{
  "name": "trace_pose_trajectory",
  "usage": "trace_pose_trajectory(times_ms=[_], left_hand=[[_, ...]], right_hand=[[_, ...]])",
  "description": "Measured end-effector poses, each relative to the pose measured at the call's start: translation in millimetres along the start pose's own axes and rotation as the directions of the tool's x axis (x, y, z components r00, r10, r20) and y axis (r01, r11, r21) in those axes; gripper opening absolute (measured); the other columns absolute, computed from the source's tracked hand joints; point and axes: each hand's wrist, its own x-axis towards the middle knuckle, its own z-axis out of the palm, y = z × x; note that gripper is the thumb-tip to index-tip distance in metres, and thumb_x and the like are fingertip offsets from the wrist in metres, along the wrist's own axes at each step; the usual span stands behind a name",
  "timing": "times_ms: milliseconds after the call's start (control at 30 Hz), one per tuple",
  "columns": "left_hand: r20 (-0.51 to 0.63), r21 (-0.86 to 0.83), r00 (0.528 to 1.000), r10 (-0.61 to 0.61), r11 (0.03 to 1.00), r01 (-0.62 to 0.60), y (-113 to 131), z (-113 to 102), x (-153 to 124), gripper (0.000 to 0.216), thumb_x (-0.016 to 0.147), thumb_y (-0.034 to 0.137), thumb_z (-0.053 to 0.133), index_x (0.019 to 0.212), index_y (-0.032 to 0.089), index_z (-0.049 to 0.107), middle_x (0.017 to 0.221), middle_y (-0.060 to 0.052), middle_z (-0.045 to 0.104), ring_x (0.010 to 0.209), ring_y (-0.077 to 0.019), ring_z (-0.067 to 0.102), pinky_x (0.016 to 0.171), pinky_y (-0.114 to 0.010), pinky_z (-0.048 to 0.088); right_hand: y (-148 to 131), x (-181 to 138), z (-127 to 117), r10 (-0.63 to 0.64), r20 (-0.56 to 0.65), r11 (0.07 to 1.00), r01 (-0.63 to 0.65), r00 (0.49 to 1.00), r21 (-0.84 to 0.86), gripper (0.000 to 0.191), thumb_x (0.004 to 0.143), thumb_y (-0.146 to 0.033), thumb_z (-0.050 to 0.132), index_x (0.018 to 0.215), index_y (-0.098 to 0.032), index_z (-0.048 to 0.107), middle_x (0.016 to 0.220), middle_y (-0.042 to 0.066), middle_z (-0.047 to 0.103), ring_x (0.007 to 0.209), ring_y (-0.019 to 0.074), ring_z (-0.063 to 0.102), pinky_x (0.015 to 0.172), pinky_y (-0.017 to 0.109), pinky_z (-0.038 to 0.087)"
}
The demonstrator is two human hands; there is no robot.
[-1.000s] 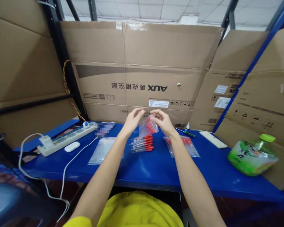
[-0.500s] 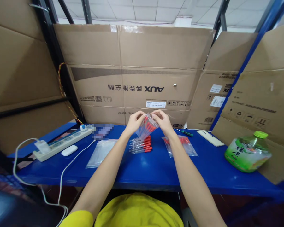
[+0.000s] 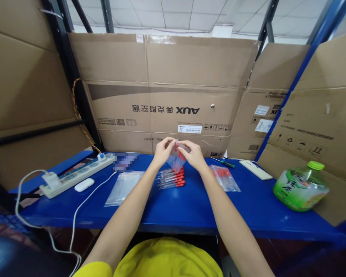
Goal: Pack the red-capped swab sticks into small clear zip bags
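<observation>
Blue table (image 3: 187,215) is spanning the front; red-handled pcs (image 3: 180,182) are lying piled mid-table. L hand (image 3: 162,151) & R hand (image 3: 195,154) are both pinching a clear bag (image 3: 175,164) by its top, w/ red pcs (image 3: 180,156) inside, nr pile's far end. Cardboard wall (image 3: 173,63) is standing behind.

- Cardboard (image 3: 164,94) with upside-down AUX print, 12 o'clock in the view
- Green-capped bottle (image 3: 301,189), between 3 and 4 o'clock
- Green-handled screwdriver (image 3: 228,164), near 4 o'clock
- Power strip (image 3: 85,169), between 8 and 9 o'clock, white plug (image 3: 53,179) in it
- Small white case (image 3: 84,185), 8 o'clock, beside the strip
</observation>
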Motion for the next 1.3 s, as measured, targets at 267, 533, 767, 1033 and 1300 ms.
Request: trace_pose_trajectory(times_ms=[267,533,767,1033,1300], left_hand=[[-0.033,-0.070,0.999,-0.022,0.997,0.019,2,2,1,0.032,0.089,0.050,0.076,0.088,0.019,0.070,0.080,-0.002,0.069,0.074,-0.0163,0.062,0.077,-0.028,0.049],[-0.016,-0.082,1.000,-0.019,0.997,0.018,4,5,-2,0.031,0.091,0.049,0.074,0.088,0.019,0.069,0.082,-0.003,0.070,0.076,-0.0167,0.063,0.076,-0.028,0.049],[-0.064,-0.051,0.998,0.026,0.998,-0.029,7,5,-3,0.027,0.091,0.046,0.075,0.088,0.019,0.070,0.084,-0.003,0.072,0.078,-0.0176,0.065,0.081,-0.030,0.050],[-0.127,-0.074,0.990,0.061,0.995,-0.071,8,6,-3,0.026,0.092,0.045,0.074,0.088,0.020,0.071,0.083,-0.003,0.072,0.082,-0.0185,0.067,0.085,-0.031,0.052],[-0.106,-0.061,0.992,0.068,0.995,-0.075,11,8,-3,0.026,0.092,0.044,0.074,0.087,0.019,0.070,0.087,-0.004,0.074,0.083,-0.0181,0.067,0.083,-0.030,0.052]], right_hand=[[3,0,-4,-0.010,0.011,0.999,0.011,1.000,-0.042,0.017,0.094,-0.035,0.067,0.098,-0.024,0.080,0.097,0.006,0.079,0.091,0.0230,0.072,0.086,0.035,0.053],[3,-1,-8,-0.022,0.045,0.998,0.025,0.999,-0.052,0.020,0.097,-0.034,0.065,0.105,-0.026,0.081,0.100,0.005,0.077,0.092,0.0223,0.071,0.088,0.036,0.053],[-1,0,-10,-0.027,0.042,0.998,0.029,0.999,-0.050,0.022,0.097,-0.035,0.065,0.108,-0.026,0.081,0.099,0.005,0.075,0.092,0.0218,0.070,0.088,0.035,0.053],[-5,0,-13,-0.047,0.055,0.996,0.051,0.997,-0.067,0.018,0.094,-0.035,0.070,0.103,-0.025,0.081,0.093,0.005,0.072,0.081,0.0207,0.063,0.075,0.033,0.050],[-2,-1,-13,-0.041,0.067,0.998,0.044,0.997,-0.040,0.021,0.096,-0.029,0.064,0.106,-0.025,0.082,0.087,0.003,0.066,0.075,0.0185,0.061,0.069,0.031,0.045]])
